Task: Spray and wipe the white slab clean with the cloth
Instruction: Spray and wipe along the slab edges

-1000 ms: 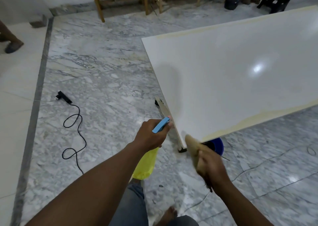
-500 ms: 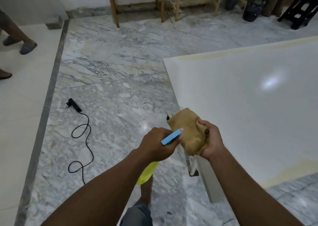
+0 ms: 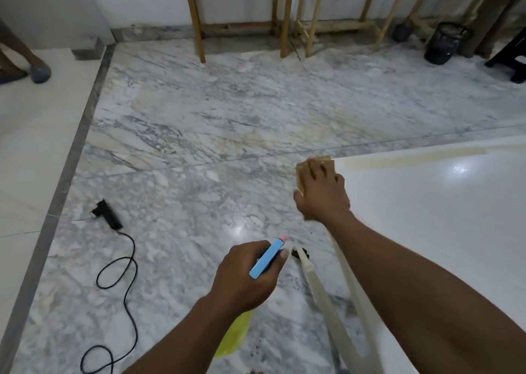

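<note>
Grey-veined marble floor: carries the whole set-up, no wet patches can be made out on it

Large glossy white rectangular slab: fills the lower right of the head view, raised off the floor on pale wooden supports. The visible face is bright and reflects a ceiling light. No spray droplets or wet film can be told apart from the gloss.

Yellowish-brown streak: runs along the slab's far edge, from close to the near-left corner toward the right. Judged as residue not yet wiped away.

Progress, judged: early in the wiping. The cloth sits at one corner only, and most of the face and the stained edge are left to cover. Whether spraying is done cannot be read from this view.

Right hand: reaches out over the slab's left corner. The grip is released, with fingers laid out fairly straight and the thumb off to the side, pressing down on the cloth rather than clasping it.

Left hand: hangs off the slab, over the floor. The grip is clenched round the neck of the plastic spray bottle with yellow-green body and blue trigger head. The nozzle points up and toward the slab, and the body hangs below the wrist.

Folded tan cloth: lies flat on the slab's corner beneath the right palm, its edges showing past the fingers
</note>
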